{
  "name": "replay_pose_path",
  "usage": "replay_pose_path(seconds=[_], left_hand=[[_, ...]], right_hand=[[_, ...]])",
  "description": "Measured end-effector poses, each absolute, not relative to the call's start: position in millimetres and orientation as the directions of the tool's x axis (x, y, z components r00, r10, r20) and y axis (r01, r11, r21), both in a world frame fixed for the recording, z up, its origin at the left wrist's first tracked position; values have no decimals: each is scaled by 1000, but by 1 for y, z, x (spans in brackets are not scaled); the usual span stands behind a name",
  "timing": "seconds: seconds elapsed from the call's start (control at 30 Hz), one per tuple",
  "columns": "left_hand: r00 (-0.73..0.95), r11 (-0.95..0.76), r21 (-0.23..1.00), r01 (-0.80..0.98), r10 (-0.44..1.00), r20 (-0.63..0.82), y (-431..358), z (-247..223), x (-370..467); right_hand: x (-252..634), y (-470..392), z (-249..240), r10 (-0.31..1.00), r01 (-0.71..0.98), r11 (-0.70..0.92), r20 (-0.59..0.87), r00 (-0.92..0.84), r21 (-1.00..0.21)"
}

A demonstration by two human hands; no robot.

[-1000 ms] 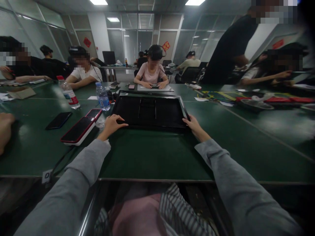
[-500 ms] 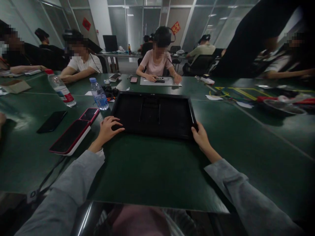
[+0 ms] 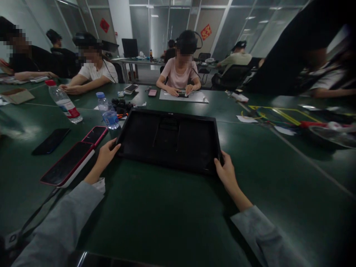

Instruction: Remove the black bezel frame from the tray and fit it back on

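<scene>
A wide black rectangular panel (image 3: 139,137) with a raised rim, like a shallow tray, lies in front of me. Near its middle is a U-shaped outline, and a small light mark shows on the far rim; its exact kind I cannot tell. My left hand (image 3: 107,152) grips its left edge near the front corner, thumb on top. At the right front corner, my right hand (image 3: 225,168) is closed round the rim, thumb on top and fingers along the outside. The fingertips under the rim are hidden.
Left of the panel are a blue-capped bottle (image 3: 108,113), a red-capped bottle (image 3: 65,104), a red-edged device (image 3: 69,163) and a dark phone (image 3: 51,141). Cables and a round bowl-like thing (image 3: 330,135) lie right on the green table (image 3: 172,207). A person in pink (image 3: 179,74) sits opposite.
My left hand has gone from spread fingers beside the panel to gripping its left edge. The panel sits nearer and slightly turned. My right hand keeps its hold. The view has shifted a little.
</scene>
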State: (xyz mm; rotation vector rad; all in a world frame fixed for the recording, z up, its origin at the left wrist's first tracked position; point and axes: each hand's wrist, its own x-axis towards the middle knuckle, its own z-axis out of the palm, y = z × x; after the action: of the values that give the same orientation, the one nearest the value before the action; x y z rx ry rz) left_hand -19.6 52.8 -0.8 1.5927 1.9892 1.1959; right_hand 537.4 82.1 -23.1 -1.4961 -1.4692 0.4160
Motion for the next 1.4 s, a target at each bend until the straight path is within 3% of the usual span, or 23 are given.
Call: replay_pose_path(seconds=[0.33,0.6,1.0,1.4], left_hand=[[-321,-66,811,582,897,303,56,-8,-23],[-401,-10,810,586,865,301,66,-12,-24],[-334,34,660,751,882,334,54,5,-11],[-336,70,585,808,870,360,47,12,-3]], right_hand=[[535,87,-27,903,510,162,336,269,-845],[536,98,-34,881,545,214,402,251,-810],[539,95,-33,885,578,222,411,218,-785],[536,86,-27,883,623,217,423,203,-751]])
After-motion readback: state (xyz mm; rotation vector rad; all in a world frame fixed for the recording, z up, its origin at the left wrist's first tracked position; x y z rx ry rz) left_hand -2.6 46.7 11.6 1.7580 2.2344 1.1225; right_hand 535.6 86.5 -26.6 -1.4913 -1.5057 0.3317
